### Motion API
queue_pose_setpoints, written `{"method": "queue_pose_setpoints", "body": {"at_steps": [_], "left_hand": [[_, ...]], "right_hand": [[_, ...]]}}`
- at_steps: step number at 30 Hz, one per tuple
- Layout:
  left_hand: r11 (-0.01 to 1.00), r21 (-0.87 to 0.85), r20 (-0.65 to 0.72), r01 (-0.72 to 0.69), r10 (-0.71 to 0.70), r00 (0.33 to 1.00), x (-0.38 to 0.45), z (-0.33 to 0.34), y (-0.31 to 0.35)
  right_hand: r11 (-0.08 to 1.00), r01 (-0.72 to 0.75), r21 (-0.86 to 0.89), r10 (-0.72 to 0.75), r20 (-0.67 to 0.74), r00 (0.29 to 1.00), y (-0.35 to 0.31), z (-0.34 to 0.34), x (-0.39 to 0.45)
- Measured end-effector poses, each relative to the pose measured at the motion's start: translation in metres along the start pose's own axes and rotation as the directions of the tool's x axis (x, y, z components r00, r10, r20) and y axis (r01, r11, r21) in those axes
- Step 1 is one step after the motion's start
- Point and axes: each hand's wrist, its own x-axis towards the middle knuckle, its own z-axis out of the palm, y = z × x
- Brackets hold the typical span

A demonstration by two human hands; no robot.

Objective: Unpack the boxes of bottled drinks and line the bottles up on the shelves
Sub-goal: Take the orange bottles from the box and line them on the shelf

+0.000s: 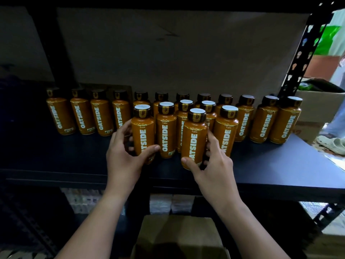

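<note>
Two hands on bottles, both gripping. Left hand wrapped around leftmost front-row bottle, thumb across its lower label, fingers curled behind. Right hand clamped on forward-most bottle, thumb on its base at the front, fingers round the right side. Both bottles upright, standing on dark shelf near its front edge, roughly mid-span; can't tell whether either base was lifted off the board.

Four more front-row bottles bunched just behind and between the two held ones, touching or nearly so, white cap tops showing. Back row of bottles lined up along the shelf's rear edge, running from left part to right end, labels reading OATSIDE, dark caps. All orange, all upright.

Cardboard sheet standing behind the back row as a backing. Perforated black upright at the shelf's right rear corner. Open cardboard box below the shelf's front edge, between the forearms. Pale packs on the lower level, too blurred to identify. Second cardboard box past the shelf's right end, someone's light shoe beside it on the floor.
</note>
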Motion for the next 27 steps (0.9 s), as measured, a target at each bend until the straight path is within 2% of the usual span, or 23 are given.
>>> {"method": "queue_pose_setpoints", "body": {"at_steps": [8,13,27], "left_hand": [[1.000,-0.003,0.014,0.020,-0.020,1.000,0.012,0.009,-0.005],[0.999,-0.010,0.017,0.039,-0.038,0.999,0.016,0.010,-0.008],[0.999,0.024,0.035,0.043,-0.044,0.998,0.017,0.009,-0.010]], "right_hand": [[1.000,0.003,-0.022,-0.003,0.003,1.000,-0.001,0.009,0.007],[0.996,0.025,-0.090,-0.029,-0.041,0.999,0.000,0.011,0.008],[0.993,0.031,-0.115,-0.044,-0.110,0.993,0.001,0.019,0.004]]}}
